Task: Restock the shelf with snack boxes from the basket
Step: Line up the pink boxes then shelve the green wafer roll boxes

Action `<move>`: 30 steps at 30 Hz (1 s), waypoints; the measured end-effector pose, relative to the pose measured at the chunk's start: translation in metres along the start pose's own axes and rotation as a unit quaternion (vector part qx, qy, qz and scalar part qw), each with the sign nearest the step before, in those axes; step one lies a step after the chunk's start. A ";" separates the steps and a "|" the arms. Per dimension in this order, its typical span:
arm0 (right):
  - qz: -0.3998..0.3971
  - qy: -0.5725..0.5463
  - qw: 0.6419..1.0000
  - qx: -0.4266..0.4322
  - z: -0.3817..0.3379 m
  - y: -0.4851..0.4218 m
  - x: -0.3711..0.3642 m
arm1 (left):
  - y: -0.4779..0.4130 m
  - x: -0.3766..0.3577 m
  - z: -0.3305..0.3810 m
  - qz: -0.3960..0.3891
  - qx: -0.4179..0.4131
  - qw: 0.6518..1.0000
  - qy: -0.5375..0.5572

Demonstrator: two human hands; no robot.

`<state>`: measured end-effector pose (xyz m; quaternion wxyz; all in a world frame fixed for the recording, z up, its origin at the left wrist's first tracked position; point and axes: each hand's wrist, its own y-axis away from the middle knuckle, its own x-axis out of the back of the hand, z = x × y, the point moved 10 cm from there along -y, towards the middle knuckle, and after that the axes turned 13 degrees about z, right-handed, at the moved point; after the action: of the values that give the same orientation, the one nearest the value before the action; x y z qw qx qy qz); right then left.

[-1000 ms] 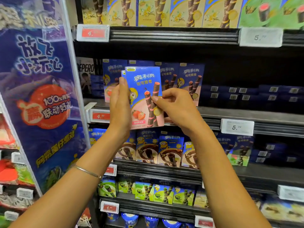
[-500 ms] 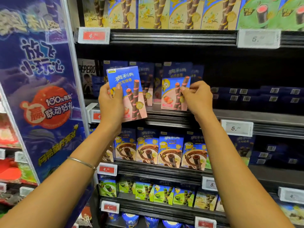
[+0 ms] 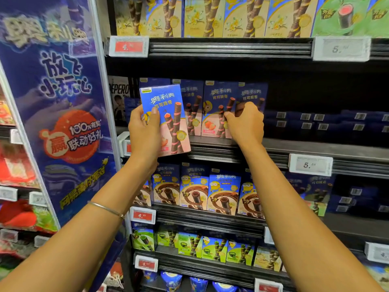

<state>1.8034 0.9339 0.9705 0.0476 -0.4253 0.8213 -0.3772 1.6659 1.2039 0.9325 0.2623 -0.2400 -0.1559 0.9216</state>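
My left hand point(image 3: 144, 131) grips a blue and pink strawberry wafer-roll snack box point(image 3: 166, 114), held upright and slightly tilted in front of the left end of the middle shelf point(image 3: 315, 147). My right hand point(image 3: 246, 123) has its fingers curled on the right edge of a second identical box point(image 3: 214, 106), which stands on that shelf in a row of the same boxes. A further box point(image 3: 252, 94) stands partly hidden behind my right hand. The basket is out of view.
To the right of the row, the middle shelf holds low, dark blue packs point(image 3: 328, 123) set further back. Yellow boxes point(image 3: 210, 15) fill the shelf above and chocolate boxes point(image 3: 221, 192) the one below. A blue promo panel point(image 3: 63, 102) borders the left.
My right hand took one box off the pair to the right and stood it in the shelf row. My left hand moved its box left and slightly down.
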 end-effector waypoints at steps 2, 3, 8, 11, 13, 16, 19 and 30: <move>-0.001 0.004 1.000 0.001 -0.001 0.000 -0.002 | -0.001 0.000 -0.001 -0.001 0.001 1.000 0.000; -0.002 0.003 1.000 0.002 -0.002 0.000 -0.002 | -0.001 0.000 -0.001 -0.003 -0.001 1.000 0.001; -0.009 -0.008 1.000 0.001 -0.001 0.002 0.002 | 0.001 -0.002 0.000 -0.009 0.000 1.000 0.000; 0.009 -0.095 0.995 0.006 -0.009 0.011 0.020 | 0.004 -0.006 0.001 -0.012 -0.004 1.000 -0.003; -0.045 -0.197 0.979 0.016 -0.023 0.025 0.022 | 0.009 -0.016 0.002 -0.031 -0.002 1.000 0.006; -0.188 -0.243 0.951 0.034 -0.045 0.052 0.010 | 0.019 -0.038 0.005 -0.065 0.004 0.998 0.025; -0.214 -0.242 0.946 0.030 -0.047 0.060 0.014 | 0.030 -0.059 0.008 -0.086 0.012 0.995 0.040; -0.064 -0.232 0.968 -0.067 0.037 -0.007 0.070 | 0.017 -0.053 0.022 -0.030 -0.159 0.984 -0.075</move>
<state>1.7784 0.8585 0.9655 0.1845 -0.5553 0.7820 -0.2148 1.6866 1.1566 0.9630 0.2361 -0.2046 -0.3271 0.8919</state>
